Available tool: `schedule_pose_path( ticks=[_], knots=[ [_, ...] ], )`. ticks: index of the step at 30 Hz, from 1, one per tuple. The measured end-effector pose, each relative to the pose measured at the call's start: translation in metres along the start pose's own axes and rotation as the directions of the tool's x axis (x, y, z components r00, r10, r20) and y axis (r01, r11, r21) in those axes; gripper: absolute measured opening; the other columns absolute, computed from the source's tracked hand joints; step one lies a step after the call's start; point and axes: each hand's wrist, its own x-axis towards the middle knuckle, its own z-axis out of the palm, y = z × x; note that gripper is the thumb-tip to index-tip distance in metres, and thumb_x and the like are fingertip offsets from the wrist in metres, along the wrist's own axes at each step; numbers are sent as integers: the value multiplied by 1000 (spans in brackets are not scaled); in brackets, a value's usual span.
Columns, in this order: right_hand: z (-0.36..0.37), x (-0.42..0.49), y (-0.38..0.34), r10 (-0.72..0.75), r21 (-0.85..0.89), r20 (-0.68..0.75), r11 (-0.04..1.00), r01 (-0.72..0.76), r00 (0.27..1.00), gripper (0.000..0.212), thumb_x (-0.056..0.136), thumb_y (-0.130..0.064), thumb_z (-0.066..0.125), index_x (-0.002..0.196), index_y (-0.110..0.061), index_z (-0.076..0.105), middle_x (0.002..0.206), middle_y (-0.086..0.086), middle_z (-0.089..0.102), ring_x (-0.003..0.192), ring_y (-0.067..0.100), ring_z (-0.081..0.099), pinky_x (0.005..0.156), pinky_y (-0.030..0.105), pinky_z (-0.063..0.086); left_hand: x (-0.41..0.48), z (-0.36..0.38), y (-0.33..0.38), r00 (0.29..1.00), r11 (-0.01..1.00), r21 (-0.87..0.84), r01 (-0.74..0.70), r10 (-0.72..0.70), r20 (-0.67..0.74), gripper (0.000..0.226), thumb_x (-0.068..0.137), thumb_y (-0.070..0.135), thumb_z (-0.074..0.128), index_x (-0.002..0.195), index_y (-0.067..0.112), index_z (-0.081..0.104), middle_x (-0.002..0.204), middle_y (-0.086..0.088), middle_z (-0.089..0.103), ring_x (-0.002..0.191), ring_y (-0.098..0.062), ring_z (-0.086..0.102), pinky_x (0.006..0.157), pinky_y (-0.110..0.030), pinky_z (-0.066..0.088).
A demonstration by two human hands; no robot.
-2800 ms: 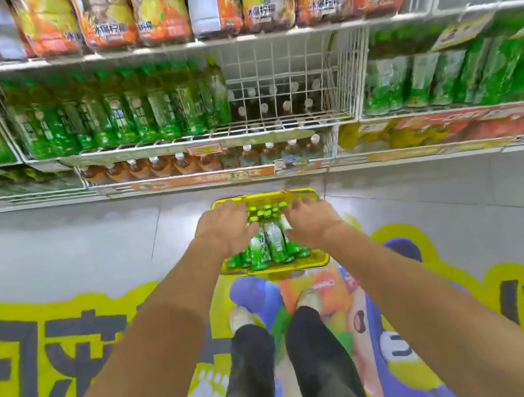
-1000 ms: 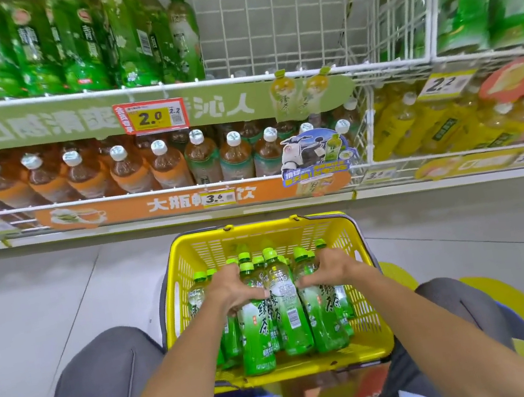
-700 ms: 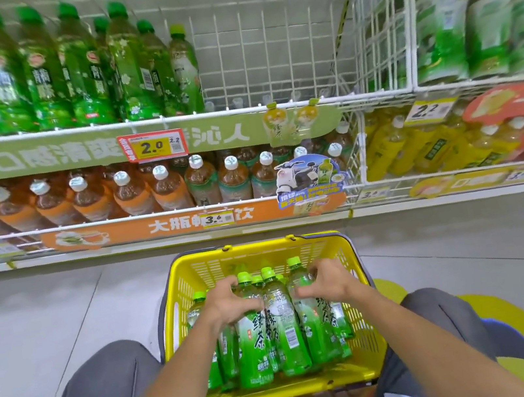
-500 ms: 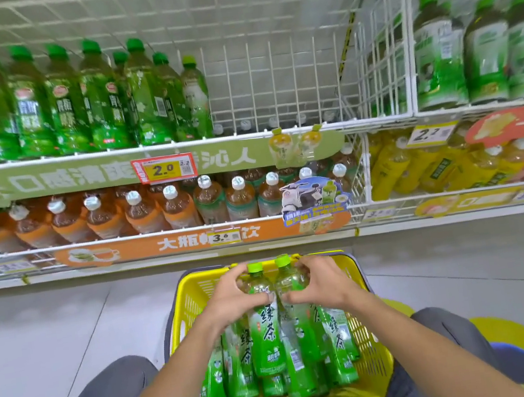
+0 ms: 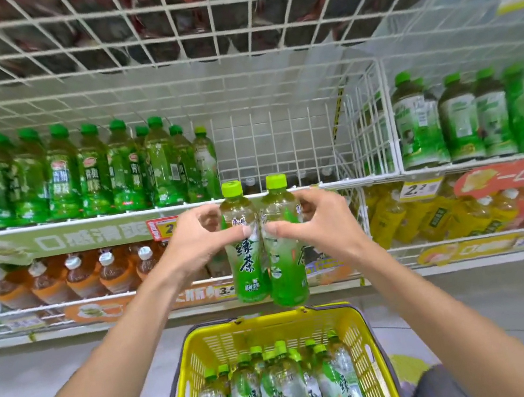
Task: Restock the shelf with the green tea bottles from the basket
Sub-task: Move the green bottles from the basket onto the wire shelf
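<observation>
Nearest us sits the yellow basket (image 5: 276, 328), on the floor between our knees, with a good many green tea bottles (image 5: 277, 391) still packed in it, caps pointing away from us. Above its far rim we hold two bottles upright and pressed side by side: our left hand (image 5: 197, 243) is wrapped round the left bottle (image 5: 245, 262), thumb across its label, and our right hand (image 5: 313, 228) is wrapped the same way round the right bottle (image 5: 286, 263). Both grips are closed high on the bodies, just under the shoulders.

The move ahead turns on one thing: the empty bay (image 5: 277, 151) of the wire shelf (image 5: 286, 190) lies straight beyond and above the pair, its front edge at about cap level. The bottles' long axes are already vertical, so we judge they need only a lift over that edge and a push forward. Both hands look equally near.

To the left of the bay stands a row of other green bottles (image 5: 95, 173); past the wire divider (image 5: 366, 120) on the right stand more.
</observation>
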Motion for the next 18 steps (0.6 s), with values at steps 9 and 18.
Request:
schedule_pose_path(
  ticks=[9,18],
  knots=[
    [-34,54,-56,-31,174,35,984,24,999,84,60,-72,84,125,-26,57,120,-3,66,110,14,62,92,34,52,23,-16,70,995,965,-244,-91,77,-67,23,78,11,83,94,22,69,92,10,78,82,0,70,62,-19,53],
    [-45,84,-82,-51,132,-42,990,56,998,101,67,-70,80,148,-19,49,148,-2,54,136,13,49,110,29,38,49,-8,101,992,925,-363,-115,89,-88,106,61,37,94,147,7,41,137,-4,55,120,-15,58,98,-38,45]
  ],
)
